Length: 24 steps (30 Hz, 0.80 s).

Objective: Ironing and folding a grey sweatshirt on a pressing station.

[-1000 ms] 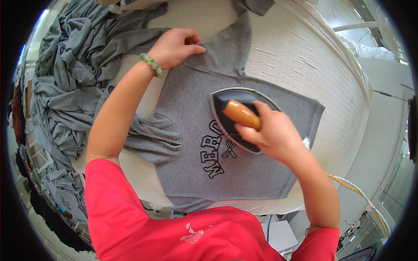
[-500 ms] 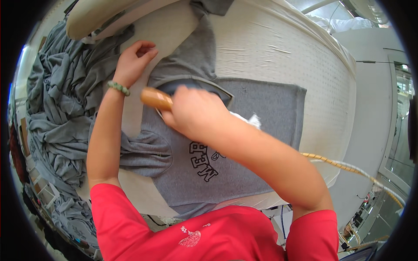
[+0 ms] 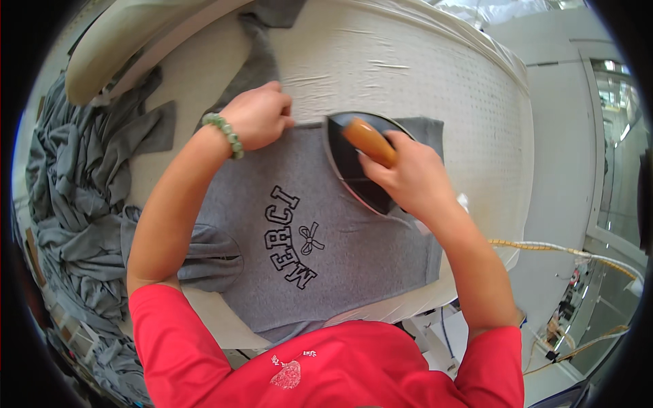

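A grey sweatshirt (image 3: 360, 265) with dark outlined lettering and a small bow lies flat across the padded ironing table (image 3: 490, 156). My right hand (image 3: 416, 175) is wrapped around the orange-brown handle of an iron (image 3: 348, 170), whose dark body rests on the far right part of the sweatshirt. By the garment's far edge, left of the iron, my left hand (image 3: 257, 117) has its fingers curled in a pinch on the cloth. Its wrist carries a green bead bracelet. One sleeve stretches away beyond the left hand; the other lies bunched at the near left.
A large heap of grey garments (image 3: 75, 197) fills the left side. A padded beige arm (image 3: 129, 41) stands at the far left. The iron's yellow-and-white cord (image 3: 544, 246) runs off right, past a pale cabinet (image 3: 558, 136).
The iron and my right hand have moved right along the sweatshirt. My left hand has come down from the air to the garment's far edge, and the lettering is fully uncovered.
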Available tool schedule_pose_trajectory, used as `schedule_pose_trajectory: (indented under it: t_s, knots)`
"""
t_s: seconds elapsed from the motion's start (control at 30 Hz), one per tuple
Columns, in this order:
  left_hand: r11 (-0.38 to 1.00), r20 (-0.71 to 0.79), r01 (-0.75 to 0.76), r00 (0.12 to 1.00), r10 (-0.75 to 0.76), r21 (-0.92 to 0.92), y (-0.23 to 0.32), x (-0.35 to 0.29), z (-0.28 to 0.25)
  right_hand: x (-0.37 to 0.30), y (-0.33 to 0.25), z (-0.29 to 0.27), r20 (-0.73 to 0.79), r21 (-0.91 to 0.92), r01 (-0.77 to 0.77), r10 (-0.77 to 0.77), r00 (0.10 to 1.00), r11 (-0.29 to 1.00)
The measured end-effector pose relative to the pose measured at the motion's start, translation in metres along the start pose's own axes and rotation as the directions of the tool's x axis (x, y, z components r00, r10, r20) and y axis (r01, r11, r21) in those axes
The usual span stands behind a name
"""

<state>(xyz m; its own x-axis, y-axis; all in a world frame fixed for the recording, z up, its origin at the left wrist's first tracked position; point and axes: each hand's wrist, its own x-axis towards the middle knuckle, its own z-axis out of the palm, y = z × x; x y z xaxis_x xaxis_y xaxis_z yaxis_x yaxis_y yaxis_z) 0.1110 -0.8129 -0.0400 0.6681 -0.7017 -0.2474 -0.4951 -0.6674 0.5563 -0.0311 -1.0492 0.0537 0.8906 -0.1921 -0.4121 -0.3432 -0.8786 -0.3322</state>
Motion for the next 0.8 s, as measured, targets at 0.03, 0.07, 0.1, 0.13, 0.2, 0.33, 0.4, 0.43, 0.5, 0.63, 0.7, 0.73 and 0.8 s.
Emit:
schedule_pose_trajectory:
  t_s: [0.03,0.07,0.1,0.13,0.2,0.33,0.4,0.43,0.5,0.63,0.7,0.73,0.8]
  knots:
    - [1.0,0.013,0.021,1.0,-0.021,0.007,0.001,0.0,-0.003,0.011,-0.008,0.004,0.054,-0.074,-0.003,0.007,0.999,0.997]
    - [1.0,0.019,-0.025,0.999,0.025,0.006,0.002,-0.001,-0.003,0.02,-0.015,0.009,0.052,-0.079,0.052,-0.048,0.998,0.995]
    - [0.999,-0.011,0.041,0.999,-0.042,-0.006,0.003,-0.004,-0.001,0.027,-0.02,0.013,0.065,-0.068,0.116,-0.112,0.992,0.991]
    - [0.99,-0.033,0.137,0.99,-0.138,-0.014,0.003,-0.006,0.002,0.033,-0.024,0.017,0.049,-0.066,0.14,-0.137,0.989,0.988]
    - [0.992,-0.101,0.117,0.987,-0.122,-0.054,0.003,-0.012,0.013,0.039,-0.017,0.016,0.027,-0.038,0.175,-0.174,0.984,0.984]
    - [0.993,-0.4,0.116,0.91,-0.109,-0.008,0.013,-0.027,0.039,0.048,0.021,-0.001,-0.003,-0.09,0.13,-0.13,0.991,0.988]
    - [0.994,-0.502,0.102,0.862,-0.071,0.033,0.034,-0.033,0.055,0.051,0.063,-0.022,-0.067,-0.205,-0.018,0.005,0.998,0.979]
    - [0.994,-0.525,0.01,0.85,0.051,0.113,0.05,-0.035,0.067,0.051,0.086,-0.032,-0.102,-0.173,-0.05,0.033,0.994,0.984]
    - [0.971,-0.477,-0.114,0.855,0.203,0.209,0.09,-0.035,0.097,0.055,0.133,-0.053,-0.103,-0.045,-0.168,0.163,0.981,0.985]
    - [0.978,-0.238,-0.176,0.951,0.198,0.11,0.162,-0.044,0.168,0.043,0.207,-0.068,-0.054,0.112,-0.355,0.363,0.93,0.928]
    - [0.972,-0.12,-0.223,0.965,0.231,0.076,0.186,-0.064,0.204,0.037,0.228,-0.067,-0.107,0.085,-0.313,0.321,0.941,0.946]
    - [0.957,-0.133,-0.29,0.947,0.291,0.033,0.196,-0.078,0.219,0.033,0.235,-0.065,-0.159,0.055,-0.268,0.273,0.949,0.962]
    - [0.84,0.087,-0.529,0.837,0.54,-0.121,0.221,-0.106,0.24,0.033,0.242,-0.061,-0.194,0.037,-0.213,0.216,0.957,0.976]
